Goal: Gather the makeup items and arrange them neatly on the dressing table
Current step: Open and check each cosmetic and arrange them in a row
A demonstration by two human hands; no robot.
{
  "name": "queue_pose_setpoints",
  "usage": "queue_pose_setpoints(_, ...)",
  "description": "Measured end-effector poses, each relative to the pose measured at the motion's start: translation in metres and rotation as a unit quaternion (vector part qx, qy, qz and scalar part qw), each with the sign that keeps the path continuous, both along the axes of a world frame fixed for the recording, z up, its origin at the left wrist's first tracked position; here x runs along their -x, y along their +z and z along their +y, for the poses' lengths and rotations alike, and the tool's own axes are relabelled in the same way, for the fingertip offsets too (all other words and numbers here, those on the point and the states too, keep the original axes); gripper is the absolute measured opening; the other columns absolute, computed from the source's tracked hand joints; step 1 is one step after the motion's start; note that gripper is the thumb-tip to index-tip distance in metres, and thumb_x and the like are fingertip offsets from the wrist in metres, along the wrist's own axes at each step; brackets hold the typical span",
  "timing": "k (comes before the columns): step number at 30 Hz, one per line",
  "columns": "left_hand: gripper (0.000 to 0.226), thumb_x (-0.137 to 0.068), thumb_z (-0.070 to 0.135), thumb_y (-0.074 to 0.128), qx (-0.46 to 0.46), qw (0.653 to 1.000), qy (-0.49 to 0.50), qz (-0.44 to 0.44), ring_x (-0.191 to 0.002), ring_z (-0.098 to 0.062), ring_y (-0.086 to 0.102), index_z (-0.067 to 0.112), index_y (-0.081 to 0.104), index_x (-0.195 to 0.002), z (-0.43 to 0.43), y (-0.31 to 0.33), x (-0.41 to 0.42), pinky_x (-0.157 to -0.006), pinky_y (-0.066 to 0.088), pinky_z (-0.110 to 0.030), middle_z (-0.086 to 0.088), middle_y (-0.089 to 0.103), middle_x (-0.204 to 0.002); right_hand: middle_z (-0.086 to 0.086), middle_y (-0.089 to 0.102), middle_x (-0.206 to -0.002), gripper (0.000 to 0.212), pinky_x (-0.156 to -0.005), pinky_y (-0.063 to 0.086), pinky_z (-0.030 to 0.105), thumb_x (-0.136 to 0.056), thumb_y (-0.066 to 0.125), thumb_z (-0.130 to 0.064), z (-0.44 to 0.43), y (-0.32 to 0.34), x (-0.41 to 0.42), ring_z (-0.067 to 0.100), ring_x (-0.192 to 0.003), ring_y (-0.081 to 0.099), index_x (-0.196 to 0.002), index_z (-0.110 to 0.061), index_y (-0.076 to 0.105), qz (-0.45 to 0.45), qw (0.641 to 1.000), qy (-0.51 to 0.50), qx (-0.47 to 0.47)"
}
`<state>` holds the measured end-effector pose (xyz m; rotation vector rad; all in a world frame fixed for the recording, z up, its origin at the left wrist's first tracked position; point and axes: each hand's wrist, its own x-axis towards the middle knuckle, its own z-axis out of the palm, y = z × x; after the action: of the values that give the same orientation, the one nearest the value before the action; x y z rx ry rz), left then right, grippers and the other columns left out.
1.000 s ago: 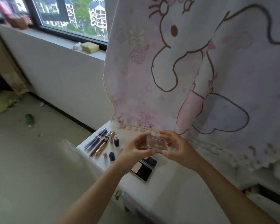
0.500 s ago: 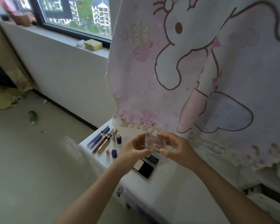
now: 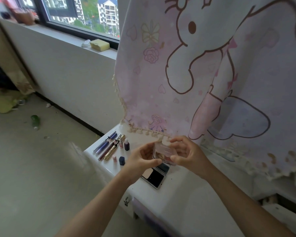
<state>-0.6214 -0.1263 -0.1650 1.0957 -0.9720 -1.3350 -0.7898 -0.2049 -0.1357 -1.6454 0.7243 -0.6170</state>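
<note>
Both hands hold a small clear-lidded pink compact (image 3: 164,151) above the white dressing table (image 3: 174,194). My left hand (image 3: 142,159) grips its left side, and my right hand (image 3: 186,153) pinches its right side; the lid stands partly raised. Under the hands lies an open black palette (image 3: 155,177) with a pale pan. To the left, several slim tubes and pencils (image 3: 108,145) lie side by side, next to a dark purple bottle (image 3: 126,144), a small pink bottle (image 3: 114,157) and a navy cap (image 3: 121,160).
A pink cartoon-print cloth (image 3: 203,74) hangs over the back of the table. A yellow sponge (image 3: 99,45) sits on the window sill. On the floor at left lie a green bottle (image 3: 35,120) and yellow fabric (image 3: 3,103).
The compact's lid has lifted partly between my hands. The view has shifted slightly; the items on the table have not moved.
</note>
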Motion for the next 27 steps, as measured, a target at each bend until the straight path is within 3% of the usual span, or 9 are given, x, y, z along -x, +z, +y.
queue_pose_setpoints(5, 0.056, -0.069, -0.01, 0.066, -0.02, 1.0, -0.022, 0.007, -0.093, -0.008, 0.064, 0.011, 0.051, -0.119, 0.0, -0.005, -0.002, -0.082, 0.052, -0.019, -0.003, 0.064, -0.105, -0.01, 0.07, -0.08, 0.039, -0.068, 0.051, 0.015, -0.055, 0.066, -0.034, -0.004, -0.005, 0.0, -0.001, -0.076, 0.066, -0.091, -0.026, 0.056, 0.018, 0.999, -0.027, -0.029)
queue_pose_setpoints(8, 0.065, -0.076, -0.017, 0.057, -0.035, 0.999, -0.022, 0.0, -0.091, -0.006, 0.065, 0.019, 0.043, -0.128, 0.001, -0.008, -0.005, -0.081, 0.052, -0.019, 0.0, 0.066, -0.106, -0.006, 0.068, -0.08, 0.032, -0.076, 0.054, 0.027, -0.058, 0.058, -0.044, -0.006, -0.006, 0.0, 0.009, -0.076, 0.065, -0.084, -0.027, 0.06, 0.028, 0.996, -0.071, -0.037)
queue_pose_setpoints(10, 0.062, -0.076, -0.016, 0.057, -0.046, 0.999, -0.009, -0.001, -0.086, -0.006, 0.067, 0.027, 0.046, -0.119, 0.003, -0.011, -0.007, -0.075, 0.053, -0.017, 0.003, 0.071, -0.097, -0.003, 0.066, -0.082, 0.013, -0.068, 0.055, 0.022, -0.078, 0.054, -0.033, -0.006, -0.004, 0.0, 0.006, -0.067, 0.065, -0.084, -0.022, 0.059, 0.031, 0.993, -0.095, -0.063)
queue_pose_setpoints(13, 0.055, -0.077, -0.016, 0.057, -0.063, 0.998, -0.003, -0.015, -0.076, -0.005, 0.069, 0.023, 0.052, -0.116, 0.006, -0.018, -0.009, -0.069, 0.052, -0.014, 0.006, 0.074, -0.079, -0.005, 0.07, -0.065, 0.024, -0.06, 0.053, 0.021, -0.096, 0.036, -0.014, -0.006, -0.008, 0.003, 0.003, -0.054, 0.064, -0.088, -0.017, 0.059, 0.046, 0.986, -0.12, -0.108)
queue_pose_setpoints(17, 0.058, -0.076, -0.013, 0.06, -0.079, 0.997, -0.016, -0.02, -0.077, -0.008, 0.069, 0.027, 0.051, -0.117, 0.007, -0.026, -0.008, -0.07, 0.052, -0.016, 0.003, 0.075, -0.08, -0.002, 0.069, -0.054, 0.029, -0.061, 0.052, 0.028, -0.096, 0.034, -0.018, -0.002, -0.014, 0.006, 0.008, -0.049, 0.063, -0.086, -0.018, 0.061, 0.07, 0.976, -0.14, -0.151)
queue_pose_setpoints(22, 0.058, -0.078, -0.011, 0.059, -0.094, 0.995, -0.039, -0.017, -0.076, -0.006, 0.068, 0.031, 0.049, -0.116, 0.009, -0.033, -0.003, -0.07, 0.052, -0.016, 0.006, 0.074, -0.075, 0.004, 0.067, -0.054, 0.027, -0.059, 0.052, 0.031, -0.094, 0.039, -0.023, 0.004, -0.019, 0.014, 0.019, -0.052, 0.06, -0.082, -0.013, 0.062, 0.057, 0.951, -0.206, -0.223)
queue_pose_setpoints(27, 0.052, -0.079, -0.01, 0.059, -0.121, 0.989, -0.073, -0.03, -0.079, -0.009, 0.066, 0.031, 0.055, -0.111, 0.01, -0.051, 0.011, -0.079, 0.051, -0.027, 0.007, 0.074, -0.079, 0.011, 0.069, -0.066, 0.027, -0.056, 0.051, 0.029, -0.094, 0.037, -0.02, 0.022, -0.032, 0.028, 0.019, -0.052, 0.06, -0.086, -0.012, 0.061, 0.076, 0.926, -0.258, -0.266)
